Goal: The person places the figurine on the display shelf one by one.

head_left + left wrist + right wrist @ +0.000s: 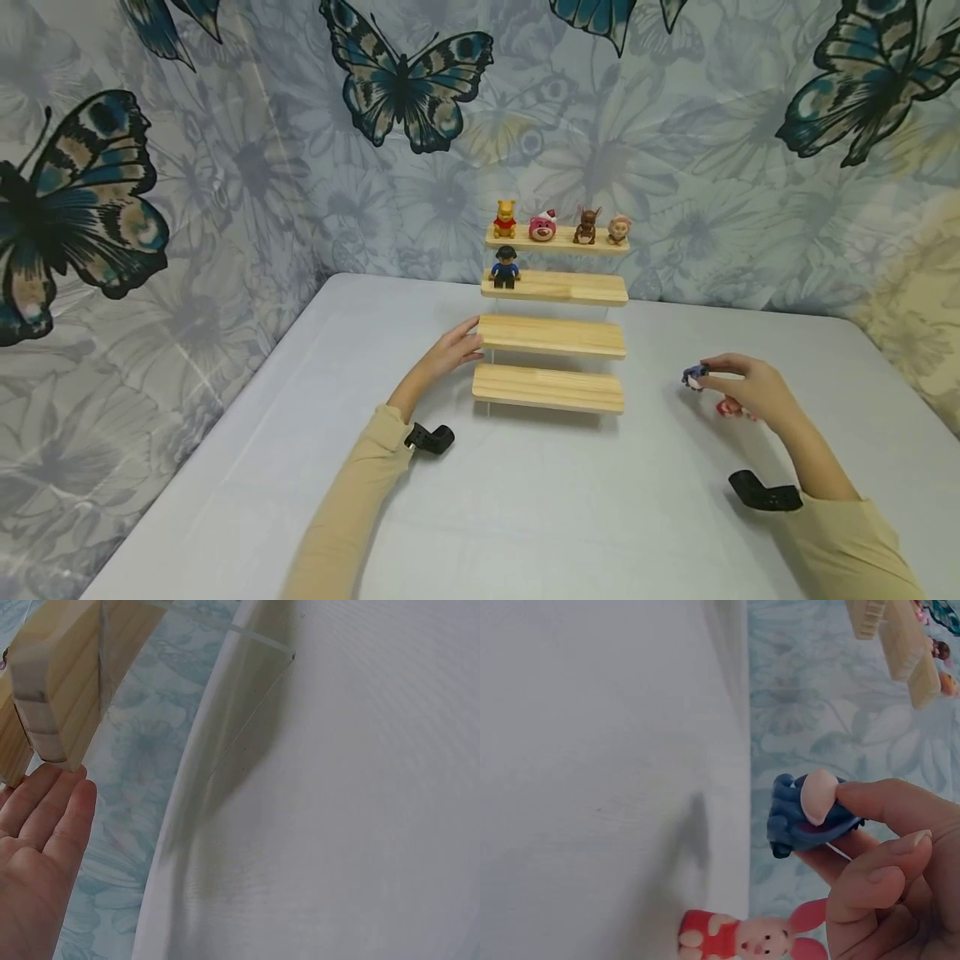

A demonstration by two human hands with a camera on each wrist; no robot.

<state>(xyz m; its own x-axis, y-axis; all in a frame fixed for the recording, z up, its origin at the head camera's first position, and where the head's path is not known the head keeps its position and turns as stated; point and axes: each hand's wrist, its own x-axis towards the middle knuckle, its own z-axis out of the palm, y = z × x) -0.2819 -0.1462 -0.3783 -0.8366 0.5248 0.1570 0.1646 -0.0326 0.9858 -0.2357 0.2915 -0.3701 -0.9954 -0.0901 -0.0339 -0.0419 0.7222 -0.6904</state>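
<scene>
Between thumb and fingers, my right hand (753,390) pinches a small blue figurine (810,814) with a pale muzzle, held over the table at the right. Just below that hand is a pink piglet figurine (739,935) in red, partly covered by the hand in the head view. My left hand (450,348) has its fingers extended at the left end of a stepped wooden display shelf (551,335), fingertips right at the third board from the top. In the left wrist view the fingers (69,825) lie along the underside of a board end.
On the top board stand a yellow bear in red (505,221), a pink bear head (542,226), a brown eared figurine (587,226) and a small tan figurine (618,230). A dark-hatted toy figure (505,268) is on the second board. Butterfly-patterned cloth (420,208) hangs behind the white table (555,500).
</scene>
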